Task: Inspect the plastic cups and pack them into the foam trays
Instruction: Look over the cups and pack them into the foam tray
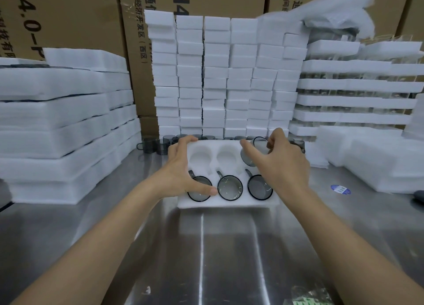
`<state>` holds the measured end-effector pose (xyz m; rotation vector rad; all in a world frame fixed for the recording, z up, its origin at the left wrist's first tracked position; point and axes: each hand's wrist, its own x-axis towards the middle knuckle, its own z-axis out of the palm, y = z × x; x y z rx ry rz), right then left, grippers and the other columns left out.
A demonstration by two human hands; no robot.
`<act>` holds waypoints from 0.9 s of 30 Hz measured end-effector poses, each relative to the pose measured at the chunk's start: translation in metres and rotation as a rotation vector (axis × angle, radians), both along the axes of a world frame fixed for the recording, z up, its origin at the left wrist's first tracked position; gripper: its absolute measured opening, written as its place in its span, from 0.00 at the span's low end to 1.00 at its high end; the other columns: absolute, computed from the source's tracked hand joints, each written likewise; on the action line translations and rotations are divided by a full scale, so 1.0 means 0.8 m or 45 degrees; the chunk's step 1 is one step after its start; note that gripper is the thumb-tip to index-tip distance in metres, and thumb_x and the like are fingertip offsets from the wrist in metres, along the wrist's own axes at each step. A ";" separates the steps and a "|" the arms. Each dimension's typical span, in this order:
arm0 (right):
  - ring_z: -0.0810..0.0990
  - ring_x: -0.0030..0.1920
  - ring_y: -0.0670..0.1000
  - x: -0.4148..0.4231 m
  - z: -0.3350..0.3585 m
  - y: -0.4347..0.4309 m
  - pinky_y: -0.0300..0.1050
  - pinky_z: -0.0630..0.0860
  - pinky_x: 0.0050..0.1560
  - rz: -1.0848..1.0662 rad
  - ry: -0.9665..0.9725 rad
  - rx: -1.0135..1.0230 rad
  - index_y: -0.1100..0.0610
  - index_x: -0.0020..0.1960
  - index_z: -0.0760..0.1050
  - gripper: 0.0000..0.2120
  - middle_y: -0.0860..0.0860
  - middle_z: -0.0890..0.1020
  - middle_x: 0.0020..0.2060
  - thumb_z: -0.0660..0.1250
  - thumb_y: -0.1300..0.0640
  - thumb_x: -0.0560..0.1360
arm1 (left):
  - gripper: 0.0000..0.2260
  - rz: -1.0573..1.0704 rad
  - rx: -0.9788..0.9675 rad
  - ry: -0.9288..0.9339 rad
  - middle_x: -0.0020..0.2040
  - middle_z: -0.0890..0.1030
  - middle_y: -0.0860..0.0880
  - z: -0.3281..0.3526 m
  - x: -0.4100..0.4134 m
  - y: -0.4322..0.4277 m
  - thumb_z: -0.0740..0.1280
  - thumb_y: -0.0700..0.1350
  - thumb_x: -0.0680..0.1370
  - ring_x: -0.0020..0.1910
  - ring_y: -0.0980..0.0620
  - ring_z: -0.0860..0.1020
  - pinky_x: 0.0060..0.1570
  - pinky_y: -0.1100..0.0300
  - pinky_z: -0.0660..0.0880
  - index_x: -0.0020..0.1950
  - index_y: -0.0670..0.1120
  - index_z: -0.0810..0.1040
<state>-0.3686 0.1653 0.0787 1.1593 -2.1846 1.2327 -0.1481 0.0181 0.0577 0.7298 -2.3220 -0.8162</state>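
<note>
Right hand (282, 164) grips a smoky grey plastic cup (254, 154) above the white foam tray (229, 204), left hand (183, 167) grip wide; next, seat it.

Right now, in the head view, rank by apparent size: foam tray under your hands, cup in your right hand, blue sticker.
1. foam tray
2. cup, partly hidden by the right hand
3. blue sticker
</note>
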 end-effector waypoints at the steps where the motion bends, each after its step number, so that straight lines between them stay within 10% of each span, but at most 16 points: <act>1: 0.79 0.40 0.55 0.000 0.001 0.000 0.50 0.69 0.38 -0.043 0.045 0.014 0.49 0.49 0.66 0.34 0.44 0.80 0.38 0.55 0.17 0.68 | 0.57 -0.002 -0.002 0.003 0.69 0.57 0.57 0.000 0.000 -0.001 0.89 0.53 0.62 0.61 0.72 0.64 0.51 0.74 0.66 0.76 0.68 0.52; 22: 0.78 0.42 0.53 -0.011 0.011 0.011 0.50 0.70 0.38 -0.017 0.230 0.304 0.49 0.52 0.68 0.37 0.43 0.78 0.37 0.60 0.16 0.67 | 0.54 -0.014 -0.025 -0.006 0.66 0.56 0.62 -0.002 0.001 -0.004 0.89 0.57 0.60 0.59 0.75 0.64 0.49 0.75 0.67 0.70 0.73 0.52; 27: 0.79 0.43 0.46 -0.026 0.010 0.011 0.49 0.71 0.39 0.233 -0.205 0.093 0.44 0.50 0.70 0.33 0.43 0.79 0.41 0.64 0.16 0.64 | 0.55 -0.013 -0.007 0.002 0.64 0.57 0.63 0.001 0.002 0.002 0.85 0.64 0.54 0.55 0.80 0.65 0.46 0.79 0.69 0.69 0.75 0.52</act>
